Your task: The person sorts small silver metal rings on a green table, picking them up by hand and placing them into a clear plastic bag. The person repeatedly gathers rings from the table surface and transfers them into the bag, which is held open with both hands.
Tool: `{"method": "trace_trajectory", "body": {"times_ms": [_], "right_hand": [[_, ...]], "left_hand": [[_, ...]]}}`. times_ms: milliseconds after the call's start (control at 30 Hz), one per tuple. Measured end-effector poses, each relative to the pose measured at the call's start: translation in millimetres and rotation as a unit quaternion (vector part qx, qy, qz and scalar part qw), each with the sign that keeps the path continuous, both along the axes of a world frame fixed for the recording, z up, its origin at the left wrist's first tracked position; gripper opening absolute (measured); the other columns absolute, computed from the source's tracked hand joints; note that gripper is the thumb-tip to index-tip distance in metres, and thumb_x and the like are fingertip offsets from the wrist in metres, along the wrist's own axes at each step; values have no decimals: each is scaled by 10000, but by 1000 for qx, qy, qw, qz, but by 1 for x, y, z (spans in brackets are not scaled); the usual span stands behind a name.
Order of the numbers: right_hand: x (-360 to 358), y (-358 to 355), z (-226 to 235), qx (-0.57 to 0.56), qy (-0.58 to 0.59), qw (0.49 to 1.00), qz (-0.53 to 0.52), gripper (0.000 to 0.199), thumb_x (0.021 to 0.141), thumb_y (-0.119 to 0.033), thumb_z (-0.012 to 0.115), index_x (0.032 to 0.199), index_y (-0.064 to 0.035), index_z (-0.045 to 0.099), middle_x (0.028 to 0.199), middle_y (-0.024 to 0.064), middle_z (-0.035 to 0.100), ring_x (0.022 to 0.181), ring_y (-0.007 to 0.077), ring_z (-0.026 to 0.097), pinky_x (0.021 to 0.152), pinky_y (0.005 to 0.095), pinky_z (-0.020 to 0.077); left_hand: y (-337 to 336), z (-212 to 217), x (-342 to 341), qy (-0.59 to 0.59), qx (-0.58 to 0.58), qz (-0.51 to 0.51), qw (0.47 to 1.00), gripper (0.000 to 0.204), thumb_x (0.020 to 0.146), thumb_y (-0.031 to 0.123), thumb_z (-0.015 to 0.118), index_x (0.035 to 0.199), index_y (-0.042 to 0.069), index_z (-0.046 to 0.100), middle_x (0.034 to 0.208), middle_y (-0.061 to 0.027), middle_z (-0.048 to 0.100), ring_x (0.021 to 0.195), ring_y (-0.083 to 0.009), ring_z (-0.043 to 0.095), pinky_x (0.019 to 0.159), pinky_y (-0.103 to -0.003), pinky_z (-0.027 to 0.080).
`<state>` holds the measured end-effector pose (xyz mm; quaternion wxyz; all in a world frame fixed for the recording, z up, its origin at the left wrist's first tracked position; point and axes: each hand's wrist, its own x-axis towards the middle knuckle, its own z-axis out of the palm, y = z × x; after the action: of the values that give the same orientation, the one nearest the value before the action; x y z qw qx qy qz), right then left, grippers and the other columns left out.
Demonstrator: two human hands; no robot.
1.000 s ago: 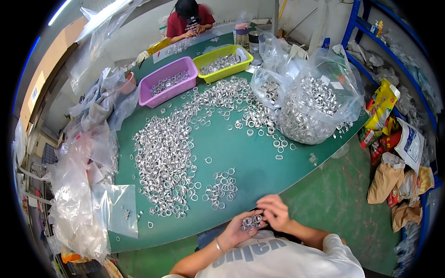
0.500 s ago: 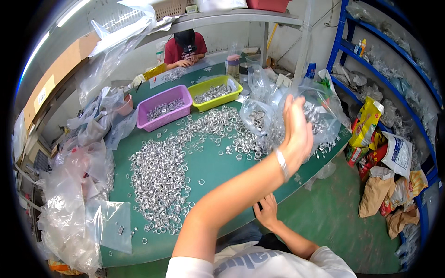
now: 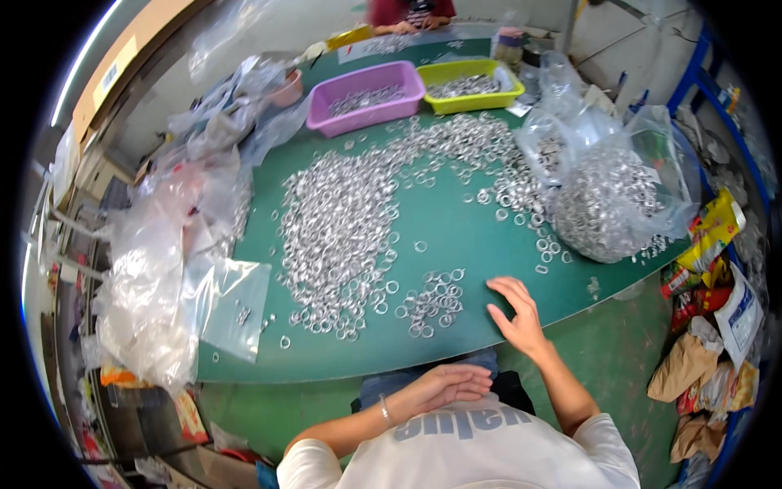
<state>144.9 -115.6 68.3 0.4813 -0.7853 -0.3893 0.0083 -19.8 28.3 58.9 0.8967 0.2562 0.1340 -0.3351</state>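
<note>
Head view: the right hand (image 3: 515, 314), which half a second ago was raised high over the table, now lies flat with fingers spread on the green table top (image 3: 456, 228), just right of a small cluster of silver metal rings (image 3: 430, 300). The left hand (image 3: 446, 383) rests open and empty against the lap, below the table edge. Both hands have let go, so the rings lie loose on the table.

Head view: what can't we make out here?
- Left hand: palm side is turned away, contents unseen.
- Right hand: flat on green table; anything beneath it is hidden.
- Purple tray: contents too small to make out.
- Person at far end: cut by top edge.
</note>
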Motion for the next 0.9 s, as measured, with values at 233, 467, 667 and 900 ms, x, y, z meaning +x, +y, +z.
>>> {"method": "trace_trajectory", "body": {"times_ms": [233, 467, 667, 900], "right_hand": [[16, 82, 0, -144, -124, 960, 205, 603, 725, -365, 708, 1255, -150, 516, 1342, 89, 423, 1300, 321, 313, 1079, 519, 203], [-4, 64, -9, -180, -125, 944, 248, 596, 726, -339, 704, 1236, -103, 505, 1296, 87, 449, 1294, 317, 318, 1076, 540, 189], [-42, 34, -4, -202, -111, 960, 159, 498, 753, -247, 672, 1191, -67, 519, 1275, 122, 451, 1274, 351, 330, 1044, 563, 203], [-89, 14, -21, -180, -99, 960, 189, 376, 751, -223, 650, 1092, -76, 587, 1228, 113, 485, 1244, 336, 373, 1014, 579, 222]], "left_hand": [[8, -46, -19, 129, -141, 202, 961, 525, 939, 288, 403, 1345, -37, 330, 1364, -198, 398, 1254, -273, 413, 1052, -391, 336], [8, -49, -18, 35, -301, 194, 933, 623, 937, 399, 338, 1354, -61, 281, 1426, -235, 270, 1327, -309, 290, 1105, -423, 237], [0, -61, -12, 74, -331, 233, 911, 698, 903, 476, 357, 1347, -58, 291, 1414, -230, 288, 1326, -337, 272, 1108, -474, 202], [2, -63, -12, 115, -227, 228, 940, 631, 916, 495, 284, 1345, 38, 350, 1409, -208, 310, 1299, -335, 317, 1080, -495, 242]]}}
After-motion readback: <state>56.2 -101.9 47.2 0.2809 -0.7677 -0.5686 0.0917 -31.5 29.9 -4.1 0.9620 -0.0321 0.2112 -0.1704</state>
